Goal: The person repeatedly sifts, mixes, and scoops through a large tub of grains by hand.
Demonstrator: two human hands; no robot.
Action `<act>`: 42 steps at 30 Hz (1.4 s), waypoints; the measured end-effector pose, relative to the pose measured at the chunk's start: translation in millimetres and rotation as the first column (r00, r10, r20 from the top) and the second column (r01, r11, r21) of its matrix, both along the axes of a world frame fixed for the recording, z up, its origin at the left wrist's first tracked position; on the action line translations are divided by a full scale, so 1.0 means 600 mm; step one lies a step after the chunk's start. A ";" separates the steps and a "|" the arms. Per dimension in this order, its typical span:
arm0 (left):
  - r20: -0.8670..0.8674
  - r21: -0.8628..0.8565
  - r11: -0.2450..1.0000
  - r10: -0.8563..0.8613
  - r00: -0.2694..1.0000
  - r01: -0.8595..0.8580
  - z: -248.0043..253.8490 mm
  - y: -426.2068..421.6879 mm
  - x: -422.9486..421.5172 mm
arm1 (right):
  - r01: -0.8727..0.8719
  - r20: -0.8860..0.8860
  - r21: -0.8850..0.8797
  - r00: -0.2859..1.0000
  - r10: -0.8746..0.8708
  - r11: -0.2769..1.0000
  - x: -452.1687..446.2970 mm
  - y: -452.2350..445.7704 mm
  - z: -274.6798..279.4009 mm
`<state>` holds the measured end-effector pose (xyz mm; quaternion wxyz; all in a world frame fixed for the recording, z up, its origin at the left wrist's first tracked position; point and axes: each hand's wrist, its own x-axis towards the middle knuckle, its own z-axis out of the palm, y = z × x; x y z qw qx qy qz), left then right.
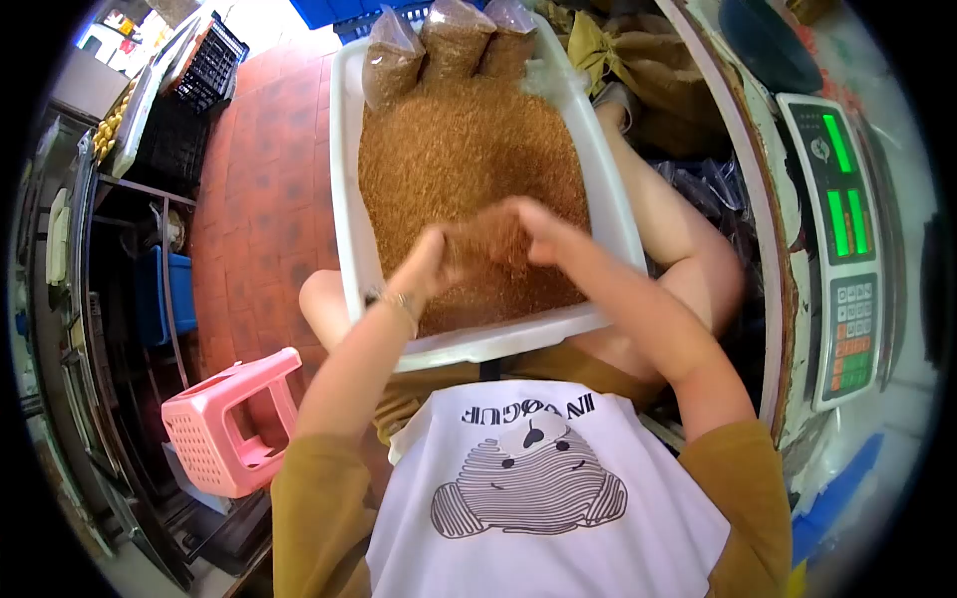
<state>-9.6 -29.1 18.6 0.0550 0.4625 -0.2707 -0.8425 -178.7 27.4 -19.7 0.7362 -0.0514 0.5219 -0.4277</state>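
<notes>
A white tub (347, 199) rests between my bare legs, holding a wide heap of loose brown, grain-like material (439, 149). Over the near part of the heap, my left hand (431, 261) and my right hand (533, 229) face each other, with some of the brown material blurred between them. Both hands are smeared by motion; the fingers of each look curved inward around the material. Clear bags filled with similar brown material (457, 42) stand at the far end of the tub.
A pink plastic stool (231, 424) stands at the lower left on red floor tiles (261, 179). Metal shelving and a black crate (211, 65) line the left side. At right, a scale (847, 249) with green digits sits on a counter; brown sacks (658, 60) lie behind the tub.
</notes>
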 end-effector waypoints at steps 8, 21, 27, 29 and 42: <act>0.596 -0.406 0.705 -0.278 0.753 0.581 -0.082 -0.082 0.060 | -0.307 -0.790 0.296 0.453 0.413 0.904 -0.099 -0.039 0.023; 0.272 -0.138 0.880 -0.408 0.871 0.455 -0.161 0.034 0.057 | -0.586 -0.111 0.247 0.774 0.623 0.772 0.012 0.062 -0.099; 0.052 -0.006 0.967 -0.255 0.966 0.256 -0.165 0.038 0.055 | -0.475 -0.064 0.125 0.872 0.485 0.871 -0.017 0.065 -0.091; 0.093 -0.037 0.949 -0.309 0.947 0.313 -0.161 0.034 0.053 | -0.392 -0.109 0.232 0.899 0.424 0.890 -0.014 0.068 -0.087; 0.352 -0.581 0.771 -0.051 0.935 0.261 -0.044 -0.101 -0.021 | -0.236 -0.487 0.026 0.846 0.218 0.971 -0.075 -0.055 0.054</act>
